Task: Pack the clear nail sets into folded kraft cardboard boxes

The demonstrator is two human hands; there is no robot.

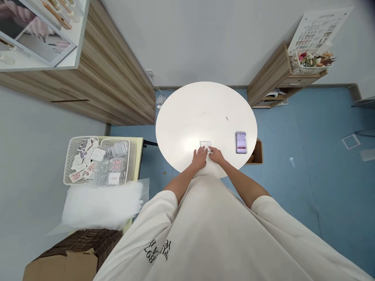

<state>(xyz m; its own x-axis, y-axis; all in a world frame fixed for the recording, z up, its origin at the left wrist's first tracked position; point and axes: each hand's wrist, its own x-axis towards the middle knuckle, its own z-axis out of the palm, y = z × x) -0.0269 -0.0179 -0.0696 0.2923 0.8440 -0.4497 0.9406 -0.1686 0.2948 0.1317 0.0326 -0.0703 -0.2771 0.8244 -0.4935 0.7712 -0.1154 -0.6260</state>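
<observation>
A small, flat, clear-and-white rectangular piece (205, 143) lies near the front edge of the round white table (190, 105). Its kind is too small to make out. My left hand (200, 157) rests flat over its lower left part, fingers outstretched and a ring on one of them. At the lower right corner, my right hand (217, 155) has its fingers curled in, with the index fingertip against the piece. Whether the right thumb pinches the edge is hidden.
A phone (241, 142) lies on the table's right side. Left of it, white baskets (67, 162) hold cards and clear plastic cases (117, 164) beside a stack of white sheets (102, 205). A cardboard box (61, 265) stands lower left, and a brown bin (258, 152) sits under the table's right edge.
</observation>
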